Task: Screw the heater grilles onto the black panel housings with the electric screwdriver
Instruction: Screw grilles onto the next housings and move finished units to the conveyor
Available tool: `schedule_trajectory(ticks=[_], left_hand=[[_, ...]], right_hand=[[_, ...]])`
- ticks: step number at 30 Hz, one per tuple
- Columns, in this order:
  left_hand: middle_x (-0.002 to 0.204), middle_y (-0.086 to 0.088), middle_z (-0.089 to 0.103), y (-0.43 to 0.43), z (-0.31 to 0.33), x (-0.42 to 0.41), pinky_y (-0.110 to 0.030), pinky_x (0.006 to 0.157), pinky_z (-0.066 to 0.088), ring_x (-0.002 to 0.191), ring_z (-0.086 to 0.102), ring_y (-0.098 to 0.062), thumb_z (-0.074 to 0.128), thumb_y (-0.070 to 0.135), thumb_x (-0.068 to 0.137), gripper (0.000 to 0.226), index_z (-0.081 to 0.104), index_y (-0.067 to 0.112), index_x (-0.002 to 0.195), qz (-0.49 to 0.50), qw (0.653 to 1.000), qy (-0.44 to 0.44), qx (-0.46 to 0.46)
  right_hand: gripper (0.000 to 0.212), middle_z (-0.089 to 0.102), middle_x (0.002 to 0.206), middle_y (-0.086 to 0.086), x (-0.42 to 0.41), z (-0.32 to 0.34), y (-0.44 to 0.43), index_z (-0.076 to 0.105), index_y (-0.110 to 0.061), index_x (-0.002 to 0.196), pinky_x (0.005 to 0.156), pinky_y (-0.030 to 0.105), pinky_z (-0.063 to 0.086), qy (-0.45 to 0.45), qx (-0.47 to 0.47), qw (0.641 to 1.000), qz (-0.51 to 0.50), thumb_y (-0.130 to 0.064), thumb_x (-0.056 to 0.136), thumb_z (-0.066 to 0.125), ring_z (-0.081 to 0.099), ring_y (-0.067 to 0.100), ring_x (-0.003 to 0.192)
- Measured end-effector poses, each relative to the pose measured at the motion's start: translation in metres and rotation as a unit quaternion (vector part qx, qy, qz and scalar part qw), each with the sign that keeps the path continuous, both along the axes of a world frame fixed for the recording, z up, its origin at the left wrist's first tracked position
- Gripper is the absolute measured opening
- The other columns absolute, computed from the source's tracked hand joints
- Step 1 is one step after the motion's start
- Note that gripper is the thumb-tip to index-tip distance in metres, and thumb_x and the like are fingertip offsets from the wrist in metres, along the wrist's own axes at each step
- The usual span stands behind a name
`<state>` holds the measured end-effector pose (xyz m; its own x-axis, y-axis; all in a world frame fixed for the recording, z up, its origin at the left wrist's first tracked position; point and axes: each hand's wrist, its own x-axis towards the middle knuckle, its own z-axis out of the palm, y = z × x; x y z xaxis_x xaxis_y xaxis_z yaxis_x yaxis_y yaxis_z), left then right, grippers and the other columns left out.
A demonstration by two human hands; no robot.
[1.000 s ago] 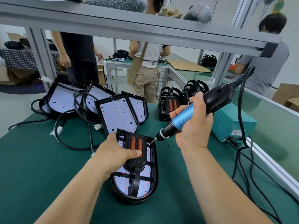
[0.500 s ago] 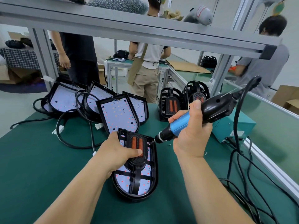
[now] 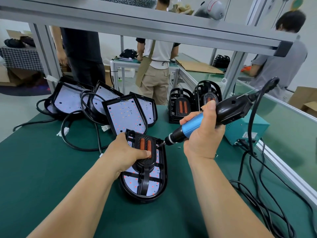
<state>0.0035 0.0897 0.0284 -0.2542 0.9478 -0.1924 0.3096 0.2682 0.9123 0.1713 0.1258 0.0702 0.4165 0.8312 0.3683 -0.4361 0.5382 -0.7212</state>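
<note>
Label (image 3: 249, 135) on teal power box (image 3: 257, 125) behind electric screwdriver (image 3: 193, 125), print illegible

Glossy black plastic housing (image 3: 161, 189), matt green bench mat (image 3: 51, 169), brushed aluminium frame (image 3: 137, 26).

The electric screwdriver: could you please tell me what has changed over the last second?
The right hand lowered the rear of the electric screwdriver, so it lies flatter. Its bit stayed at the upper right corner of the heater grille. The left hand kept holding the grille on the black panel housing, which did not move.
</note>
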Motion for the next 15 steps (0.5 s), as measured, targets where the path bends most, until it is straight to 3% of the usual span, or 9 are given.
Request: schedule_trajectory(ticks=[5, 10, 15], left_hand=[[0.101, -0.001, 0.07, 0.0005, 0.0007, 0.0003, -0.032, 0.078, 0.05, 0.092, 0.067, -0.019, 0.09, 0.02, 0.068, 0.055, 0.056, 0.019, 0.11, -0.004, 1.0, 0.001, 0.001], [0.103, -0.003, 0.071, 0.002, -0.0001, 0.0007, -0.041, 0.094, 0.052, 0.095, 0.068, -0.023, 0.09, 0.017, 0.067, 0.055, 0.057, 0.017, 0.111, -0.006, 1.0, 0.005, 0.004], [0.104, -0.002, 0.07, 0.002, -0.001, 0.0002, -0.04, 0.093, 0.052, 0.096, 0.067, -0.022, 0.09, 0.019, 0.067, 0.057, 0.055, 0.018, 0.112, -0.002, 1.0, 0.003, 0.003]], right_hand=[[0.047, 0.055, 0.048, 0.002, 0.0009, -0.0018, 0.0021, 0.049, -0.013, 0.084, 0.057, 0.031, 0.047, 0.001, 0.002, 1.0, 0.003, -0.055, 0.071, 0.066, 0.053, 0.024, 0.048], [0.047, 0.055, 0.047, 0.001, 0.0009, -0.0014, 0.0037, 0.049, -0.014, 0.084, 0.057, 0.03, 0.046, -0.004, 0.002, 1.0, 0.001, -0.056, 0.071, 0.065, 0.052, 0.024, 0.048], [0.057, 0.054, 0.047, 0.002, 0.0006, -0.002, 0.0061, 0.047, -0.008, 0.092, 0.056, 0.03, 0.045, 0.004, -0.002, 1.0, 0.004, -0.057, 0.07, 0.065, 0.051, 0.025, 0.048]])
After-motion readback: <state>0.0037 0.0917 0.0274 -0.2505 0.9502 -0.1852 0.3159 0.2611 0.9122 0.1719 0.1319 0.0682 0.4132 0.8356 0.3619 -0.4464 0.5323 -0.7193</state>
